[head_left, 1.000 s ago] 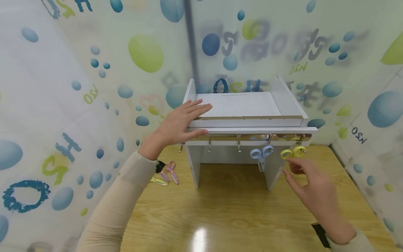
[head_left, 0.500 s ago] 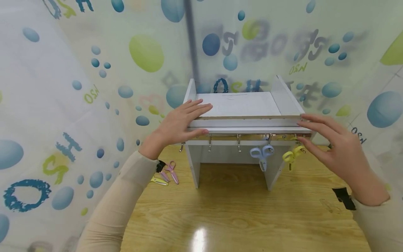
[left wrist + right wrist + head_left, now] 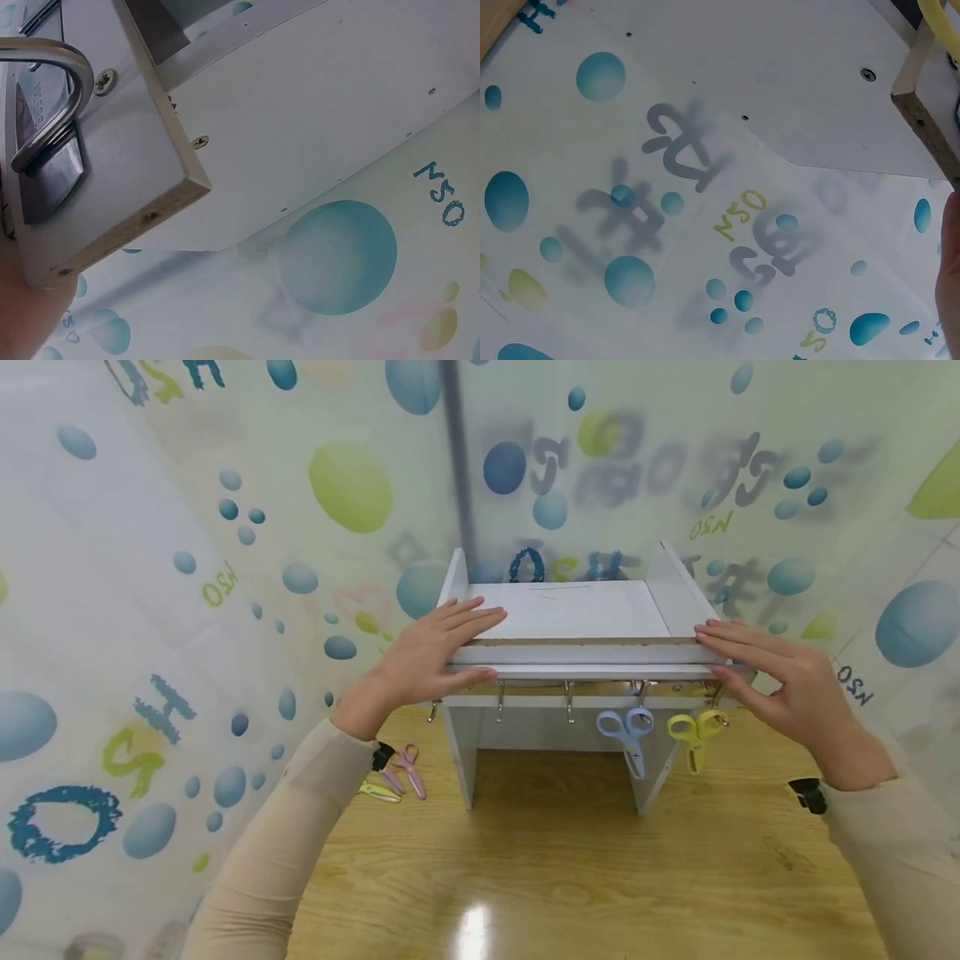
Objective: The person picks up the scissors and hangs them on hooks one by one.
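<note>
A white shelf unit (image 3: 562, 653) with a row of metal hooks stands on the wooden table. My left hand (image 3: 420, 652) rests on its front left corner, fingers straight over the top and thumb along the front rail. At the opposite corner my right hand (image 3: 787, 681) lies likewise, fingers extended on top and thumb at the rail's end. Yellow-handled scissors (image 3: 696, 737) hang from the rightmost hook, below the right thumb. Beside them, blue scissors (image 3: 628, 737) hang from the neighbouring hook. One curved hook (image 3: 64, 82) shows close up in the left wrist view.
Left of the unit, pink scissors (image 3: 409, 770) and yellow-green scissors (image 3: 381, 792) lie on the wooden table (image 3: 555, 877), partly behind the left wrist. Patterned curtains (image 3: 345, 485) enclose the table at the back and sides.
My right hand has left the yellow scissors, risen to the shelf's right corner and slid inward along it. Both hanging scissors have swung. The left hand has stayed put.
</note>
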Motion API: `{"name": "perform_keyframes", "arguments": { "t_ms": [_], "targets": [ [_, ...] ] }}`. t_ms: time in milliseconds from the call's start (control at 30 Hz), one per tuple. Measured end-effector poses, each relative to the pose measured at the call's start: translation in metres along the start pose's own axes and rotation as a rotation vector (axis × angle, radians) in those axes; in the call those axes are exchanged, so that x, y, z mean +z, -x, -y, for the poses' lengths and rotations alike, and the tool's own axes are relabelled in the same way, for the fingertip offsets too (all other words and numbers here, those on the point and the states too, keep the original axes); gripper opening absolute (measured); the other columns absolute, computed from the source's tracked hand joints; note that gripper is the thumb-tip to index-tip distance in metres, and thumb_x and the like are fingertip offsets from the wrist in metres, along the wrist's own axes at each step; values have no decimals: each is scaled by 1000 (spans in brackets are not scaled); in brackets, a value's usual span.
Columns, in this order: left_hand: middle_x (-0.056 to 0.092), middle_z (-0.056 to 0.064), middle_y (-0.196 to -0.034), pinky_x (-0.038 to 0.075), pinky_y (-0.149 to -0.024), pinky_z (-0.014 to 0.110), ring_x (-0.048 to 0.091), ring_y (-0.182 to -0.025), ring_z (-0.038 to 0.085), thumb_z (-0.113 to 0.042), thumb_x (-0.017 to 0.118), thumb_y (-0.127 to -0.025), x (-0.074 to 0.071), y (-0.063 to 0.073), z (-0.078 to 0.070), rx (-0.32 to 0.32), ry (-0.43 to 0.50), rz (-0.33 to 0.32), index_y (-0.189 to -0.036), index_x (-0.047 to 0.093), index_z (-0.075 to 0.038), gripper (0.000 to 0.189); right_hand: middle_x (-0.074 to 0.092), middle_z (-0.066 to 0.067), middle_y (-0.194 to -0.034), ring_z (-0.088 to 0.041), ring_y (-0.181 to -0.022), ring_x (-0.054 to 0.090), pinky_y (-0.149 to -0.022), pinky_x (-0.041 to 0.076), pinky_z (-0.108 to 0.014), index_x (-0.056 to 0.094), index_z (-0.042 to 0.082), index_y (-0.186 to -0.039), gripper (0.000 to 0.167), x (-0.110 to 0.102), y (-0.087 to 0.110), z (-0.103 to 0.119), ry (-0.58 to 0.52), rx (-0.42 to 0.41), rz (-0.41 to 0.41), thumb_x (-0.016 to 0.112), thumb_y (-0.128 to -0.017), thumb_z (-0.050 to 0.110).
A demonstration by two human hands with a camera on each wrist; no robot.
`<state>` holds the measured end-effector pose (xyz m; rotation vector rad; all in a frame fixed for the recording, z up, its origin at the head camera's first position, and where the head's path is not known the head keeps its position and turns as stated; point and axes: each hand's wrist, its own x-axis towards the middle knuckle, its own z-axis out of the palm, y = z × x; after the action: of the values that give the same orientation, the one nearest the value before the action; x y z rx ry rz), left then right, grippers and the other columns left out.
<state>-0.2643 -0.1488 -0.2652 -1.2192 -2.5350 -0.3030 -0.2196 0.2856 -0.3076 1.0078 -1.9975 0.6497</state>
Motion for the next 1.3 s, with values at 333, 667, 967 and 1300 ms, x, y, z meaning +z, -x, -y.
{"name": "perform_keyframes", "arguments": {
  "t_ms": [333,667,967,1300],
  "targets": [
    [32,4,-164,28,-121,57,27,-153,26,-70,39,-96,-26,35,14,-220,151,-110,-158,31,-25,77,67,2,-128,1,-128,57,-110,40,-11,73,-2,-116,52,11,-6,6,-72,47,-53,60,-98,45],
    [50,9,-152,47,-99,61,58,-122,45,-62,34,-102,-10,103,52,-734,89,-305,-156,35,-23,67,67,4,-127,3,-127,57,-109,40,-10,74,-1,-116,51,8,-8,5,-67,73,-66,63,-97,45],
    [53,29,-141,49,-94,61,59,-117,50,-71,17,-99,48,168,88,-1084,164,1,-152,40,-3,89,70,-4,-125,3,-127,57,-112,40,-15,74,0,-116,53,10,-3,2,-54,94,-91,62,-97,47],
    [76,20,-101,54,-71,40,71,-86,34,-66,36,-99,109,217,104,-1283,301,232,-102,74,6,82,68,5,-125,2,-125,59,-115,41,-23,74,0,-115,49,12,1,3,-66,126,-113,64,-96,44]
  ]
}}
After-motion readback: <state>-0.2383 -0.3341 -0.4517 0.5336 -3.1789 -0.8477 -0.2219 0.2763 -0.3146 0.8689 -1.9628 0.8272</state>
